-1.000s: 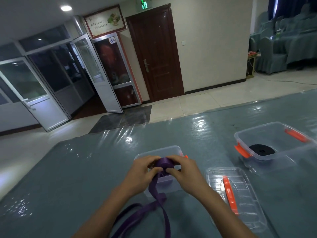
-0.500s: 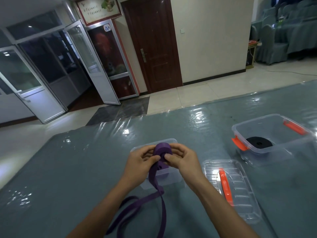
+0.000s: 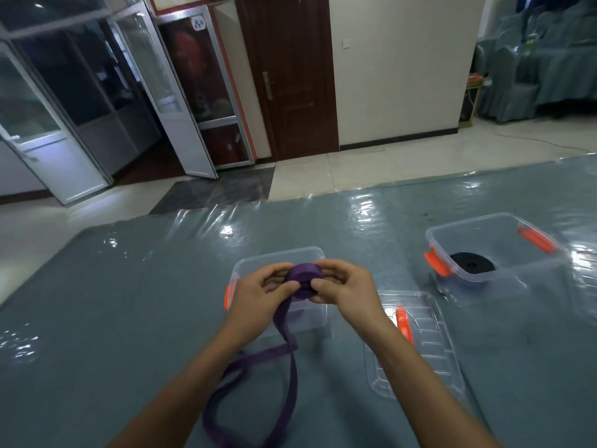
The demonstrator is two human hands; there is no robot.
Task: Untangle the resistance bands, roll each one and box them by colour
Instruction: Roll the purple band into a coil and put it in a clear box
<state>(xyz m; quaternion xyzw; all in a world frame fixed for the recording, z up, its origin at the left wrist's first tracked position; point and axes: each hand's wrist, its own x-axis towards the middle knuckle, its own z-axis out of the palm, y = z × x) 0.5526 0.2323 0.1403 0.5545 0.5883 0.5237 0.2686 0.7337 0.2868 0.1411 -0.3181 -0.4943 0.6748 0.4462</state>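
**Q:** Differing how from one second earlier?

**A:** Showing more of the purple roll [image 3: 302,278] above the thumbs than before, with both hands sitting slightly closer to the near edge of the table [image 3: 129,302].

**Q:** Gripping how?

**A:** Pinching the roll's left side with the left hand [image 3: 258,299], fingers and thumb curling round it; pinching the right side with the right hand [image 3: 345,289] in the same way.

**Q:** Trailing anything?

**A:** Letting a loose tail [image 3: 287,383] hang from under the left thumb, running back between the wrists and looping on the table between the forearms.

**Q:** Holding the roll where?

**A:** Just above the clear box [image 3: 310,257] lying directly under and beyond the knuckles.

**Q:** Lying beside the right hand?

**A:** Just right of the right wrist, a clear lid [image 3: 433,350] with an orange clip; farther right and beyond, well apart, a second clear box [image 3: 468,221] containing a black roll [image 3: 471,262].
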